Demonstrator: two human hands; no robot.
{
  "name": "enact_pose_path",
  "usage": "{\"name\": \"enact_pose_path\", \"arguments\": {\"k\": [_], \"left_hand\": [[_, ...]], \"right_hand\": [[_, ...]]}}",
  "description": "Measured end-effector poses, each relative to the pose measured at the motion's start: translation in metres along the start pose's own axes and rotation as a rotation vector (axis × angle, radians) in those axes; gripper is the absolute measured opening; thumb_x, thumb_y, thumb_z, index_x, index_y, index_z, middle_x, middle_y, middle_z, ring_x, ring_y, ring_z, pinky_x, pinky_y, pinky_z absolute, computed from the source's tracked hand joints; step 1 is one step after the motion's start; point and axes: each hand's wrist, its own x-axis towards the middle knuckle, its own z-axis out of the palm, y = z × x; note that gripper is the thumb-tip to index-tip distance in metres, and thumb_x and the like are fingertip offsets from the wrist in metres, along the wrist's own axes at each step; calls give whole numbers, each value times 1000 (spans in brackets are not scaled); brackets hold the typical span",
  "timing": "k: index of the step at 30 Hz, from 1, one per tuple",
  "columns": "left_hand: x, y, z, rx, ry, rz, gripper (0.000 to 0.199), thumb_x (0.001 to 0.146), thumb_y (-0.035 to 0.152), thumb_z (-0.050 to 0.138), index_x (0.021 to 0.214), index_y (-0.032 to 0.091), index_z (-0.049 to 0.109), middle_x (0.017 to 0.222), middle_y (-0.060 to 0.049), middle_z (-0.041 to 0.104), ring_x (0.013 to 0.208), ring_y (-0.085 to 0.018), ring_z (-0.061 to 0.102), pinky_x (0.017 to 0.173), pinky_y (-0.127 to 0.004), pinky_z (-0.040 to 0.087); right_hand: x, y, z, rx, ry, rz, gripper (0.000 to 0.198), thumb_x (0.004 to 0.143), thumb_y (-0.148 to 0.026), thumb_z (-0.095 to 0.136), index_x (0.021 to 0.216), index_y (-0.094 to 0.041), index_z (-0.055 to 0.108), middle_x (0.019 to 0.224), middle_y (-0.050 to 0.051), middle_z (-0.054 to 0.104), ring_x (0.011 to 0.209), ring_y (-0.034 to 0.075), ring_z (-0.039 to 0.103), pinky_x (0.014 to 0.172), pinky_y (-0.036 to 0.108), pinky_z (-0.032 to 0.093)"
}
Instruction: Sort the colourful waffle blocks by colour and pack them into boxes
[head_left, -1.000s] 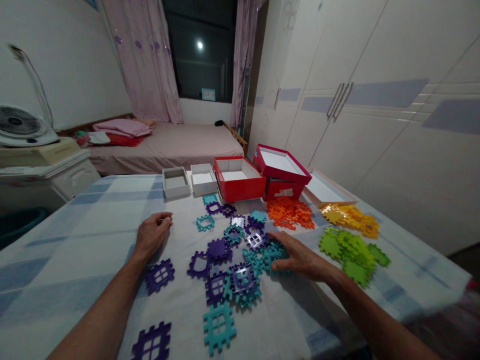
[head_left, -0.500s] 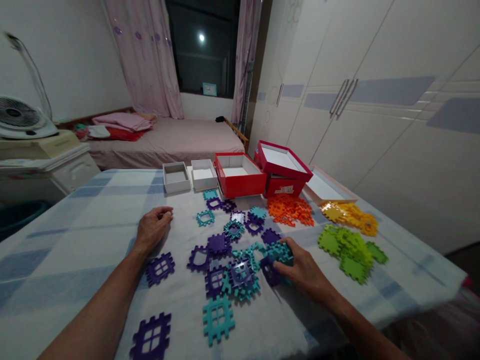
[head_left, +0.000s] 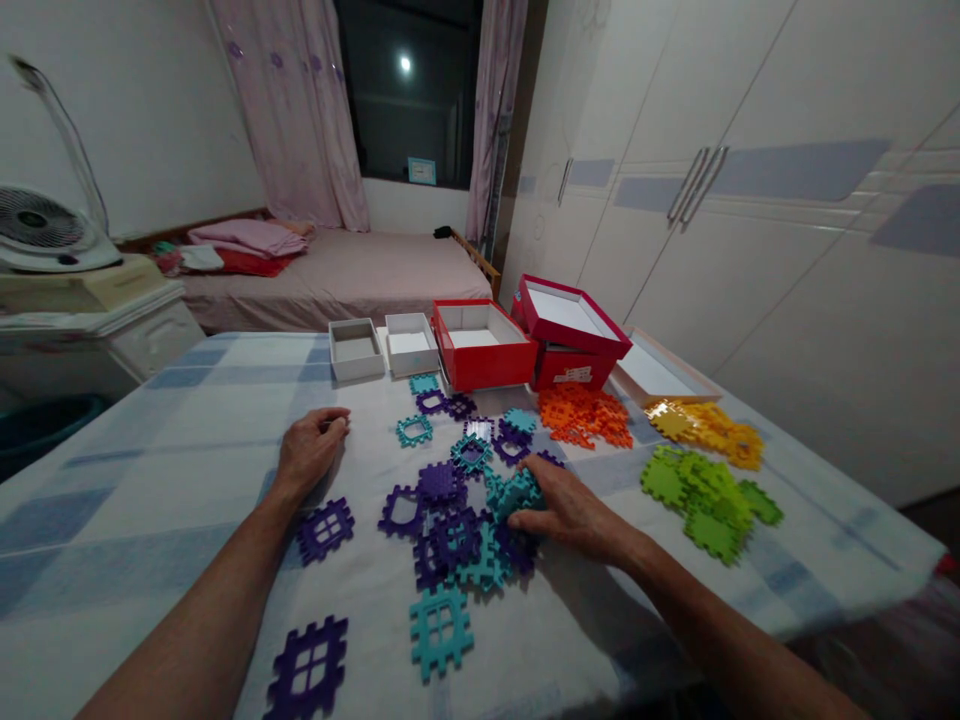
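Observation:
My right hand (head_left: 566, 505) grips a bunch of teal notched plastic building tiles (head_left: 514, 492) between thumb and fingers, over the middle heap. Under and beside it lie purple tiles (head_left: 439, 482) and more teal ones, some overlapping. My left hand (head_left: 311, 448) rests on the table left of the heap, its fingers curled in, with no tile visible in them. Nearest to its forearm is a purple window tile (head_left: 326, 530). Closer to me lie another purple window tile (head_left: 309, 668) and a teal window tile (head_left: 441, 632).
Orange tiles (head_left: 585, 415), yellow tiles (head_left: 705, 432) and green tiles (head_left: 705, 505) are heaped at the right. Behind stand a grey box (head_left: 356, 365), a white box (head_left: 412, 360), a red box (head_left: 491, 365) and stacked dark-red boxes (head_left: 574, 340). A checked cloth (head_left: 150, 480) covers the table.
My right hand has moved left over the heap with the teal tiles. Tiles in the middle have shifted, and a purple tile now lies below the hand. My left hand stays put.

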Motion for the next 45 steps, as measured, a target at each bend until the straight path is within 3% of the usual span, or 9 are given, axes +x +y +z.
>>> {"name": "enact_pose_path", "arguments": {"k": [5,11,16,21,24,29,34,39,45], "left_hand": [[0,0,0,10,0,12,43,68,40,47,96,16,67,81,-7,71,79,-22,66,76,-30,49],[1,0,0,17,-5,11,44,68,40,47,97,15,67,83,-7,71,81,-21,66,77,-29,49],[0,-1,0,-6,-6,7,44,69,40,46,98,15,66,85,-8,71,81,-21,67,75,-28,50],[-1,2,-1,13,-6,15,42,68,40,46,95,16,67,83,-7,71,80,-21,67,76,-28,50],[-2,2,-2,8,-3,3,43,68,41,46,97,16,67,83,-7,71,81,-21,67,76,-28,50],[-2,3,-2,-1,-24,-2,45,68,42,46,97,14,67,85,-9,71,80,-22,67,75,-29,50],[-2,6,-4,33,-13,-13,42,66,42,46,94,17,66,87,-8,71,82,-23,66,76,-31,49],[0,4,-4,59,-9,-3,37,66,42,47,90,21,66,85,-6,71,83,-24,65,76,-32,49],[4,-8,-1,68,-22,28,38,69,44,47,94,21,66,88,-6,71,84,-25,66,72,-31,49]], "right_hand": [[-3,3,3,-29,42,-75,40,74,-26,65,109,-18,47,109,7,48,102,20,45,88,32,37],[-3,5,1,-41,26,-102,43,69,-26,70,106,-20,50,108,5,47,103,21,43,88,34,37],[-16,6,3,99,212,-121,37,71,-20,66,103,-21,47,103,2,48,96,17,47,84,29,40],[-25,11,-1,82,440,-23,32,77,-27,60,105,-22,46,102,3,54,90,17,53,80,30,42],[-25,21,4,23,389,-17,33,77,-28,59,106,-20,46,99,5,56,91,19,54,81,32,43],[-17,30,11,-5,329,-48,48,76,-25,59,121,-19,41,117,9,53,108,22,50,93,37,39],[-10,24,10,-45,272,-126,42,73,-22,61,114,-18,48,110,8,56,103,21,51,90,35,39],[-21,25,2,62,402,43,34,73,-26,60,106,-20,50,92,2,61,83,16,56,75,29,42],[-63,58,-23,155,607,359,42,71,-42,61,105,-19,51,86,1,62,76,18,58,72,32,45]]}}
